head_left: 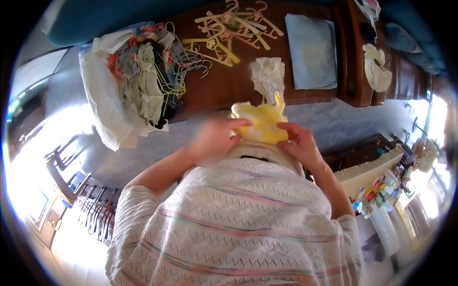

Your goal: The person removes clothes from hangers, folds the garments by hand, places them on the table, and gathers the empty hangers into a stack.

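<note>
A small yellow garment [265, 125] with pale patches lies bunched in front of my waist, on my lap or held just over it. On its right edge, the thumb and fingers of my right hand [301, 145] pinch the cloth. My left hand [212, 138], smeared by motion at the back, has its thumb and forefinger on the left edge of the same garment. Just beyond it, a white garment [268, 76] hangs partly over the near edge of the brown wooden table [214, 90].
Several small yellow and pink hangers [231, 28] lie at the table's back. Left is a pile of clothes [143, 71] with coloured wire hangers [191, 66] and a white bag [98, 90]. A folded light-blue cloth [312, 52] lies right. Another pale garment [377, 69] rests on the far-right wooden seat.
</note>
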Tool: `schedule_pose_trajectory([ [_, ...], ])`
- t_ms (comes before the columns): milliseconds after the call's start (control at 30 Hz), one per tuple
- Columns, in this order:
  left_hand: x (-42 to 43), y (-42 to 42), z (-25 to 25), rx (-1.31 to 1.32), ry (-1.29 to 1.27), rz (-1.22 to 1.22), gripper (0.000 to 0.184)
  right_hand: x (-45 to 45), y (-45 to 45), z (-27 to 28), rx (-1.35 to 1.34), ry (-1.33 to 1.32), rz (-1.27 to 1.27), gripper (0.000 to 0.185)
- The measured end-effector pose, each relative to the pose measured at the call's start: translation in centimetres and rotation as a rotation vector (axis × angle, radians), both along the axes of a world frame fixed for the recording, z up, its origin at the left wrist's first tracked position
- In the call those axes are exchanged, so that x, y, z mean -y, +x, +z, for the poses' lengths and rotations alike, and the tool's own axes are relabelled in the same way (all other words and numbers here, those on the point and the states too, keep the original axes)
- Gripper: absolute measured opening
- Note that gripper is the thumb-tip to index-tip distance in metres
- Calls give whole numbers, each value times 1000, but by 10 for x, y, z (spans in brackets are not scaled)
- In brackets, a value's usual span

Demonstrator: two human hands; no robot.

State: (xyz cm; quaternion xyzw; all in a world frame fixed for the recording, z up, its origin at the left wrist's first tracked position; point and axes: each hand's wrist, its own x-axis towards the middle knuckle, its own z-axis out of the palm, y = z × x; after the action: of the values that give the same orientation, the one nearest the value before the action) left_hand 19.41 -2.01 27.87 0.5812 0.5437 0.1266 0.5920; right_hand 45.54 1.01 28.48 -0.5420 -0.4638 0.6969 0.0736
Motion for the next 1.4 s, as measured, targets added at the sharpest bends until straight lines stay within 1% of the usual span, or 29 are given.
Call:
schedule_pose_trajectory([
  [33,0,-1,0,1,-8,-20,40,2,1,2,27,74,62,41],
  [133,7,0,-10,22,218,18,40,-1,-4,12,137,270,177,36],
  [267,10,2,-18,-25,441,17,30,0,-3,6,284,552,358,28],
  [333,9,2,-18,-41,508,21,25,1,-1,2,333,606,385,25],
  [367,7,1,-16,-41,500,19,23,1,-1,1,357,634,399,23],
  [433,-2,-3,-8,-41,481,15,19,-8,-9,13,337,780,419,22],
  [467,-8,-4,-1,-19,515,14,18,-13,-12,19,327,854,428,21],
  [533,-24,-8,14,25,581,13,17,-22,-10,21,230,839,421,20],
  [567,-29,-12,18,112,504,-43,16,-26,-9,23,181,832,417,19],
  [633,-36,-21,22,285,347,-152,15,-36,-13,39,130,807,452,18],
  [667,-38,-25,20,390,211,-206,19,-40,-14,47,104,795,470,17],
  [700,-40,-29,17,493,73,-259,23,-42,-14,51,63,766,506,17],
  [767,-39,-29,12,633,-214,-276,40,-44,-12,57,-19,709,576,17],
  [833,-28,-24,-6,703,-510,-203,61,-40,-7,44,-54,486,550,20],
  [867,-25,-26,-19,656,-470,-243,69,-38,-5,33,-69,376,535,22],
  [900,-21,-29,-32,609,-429,-284,77,-37,-3,22,-161,134,378,27],
  [933,-18,-32,-40,567,-450,-291,72,-38,-2,8,-251,-109,219,33],
  [967,-13,-31,-45,528,-465,-218,64,-38,-1,-4,-340,-350,62,39],
  [1000,-8,-30,-49,490,-478,-142,57,-37,0,-15,-516,-358,35,62],
  [1033,-3,-30,-54,455,-490,-66,49,-36,1,-28,-530,-371,64,67],
  [1100,11,-28,-80,472,-667,186,41,-32,8,-54,-552,-394,105,78],
  [1133,12,-27,-87,486,-681,267,37,-32,8,-62,-516,-428,111,85],
  [1167,12,-27,-93,500,-692,348,33,-34,10,-66,-529,-440,70,85],
  [1233,2,-23,-86,615,-784,558,32,-38,7,-70,-560,-468,-10,84],
  [1267,1,-24,-96,570,-746,585,36,-40,6,-74,-616,-456,-94,80],
  [1333,-11,-22,-86,873,-797,709,41,-42,8,-85,-720,-429,-265,71],
  [1367,-19,-19,-76,1028,-818,769,43,-40,10,-91,-723,-465,-277,66],
  [1400,-27,-14,-62,1039,-837,819,48,-39,10,-94,-727,-500,-289,61],
])
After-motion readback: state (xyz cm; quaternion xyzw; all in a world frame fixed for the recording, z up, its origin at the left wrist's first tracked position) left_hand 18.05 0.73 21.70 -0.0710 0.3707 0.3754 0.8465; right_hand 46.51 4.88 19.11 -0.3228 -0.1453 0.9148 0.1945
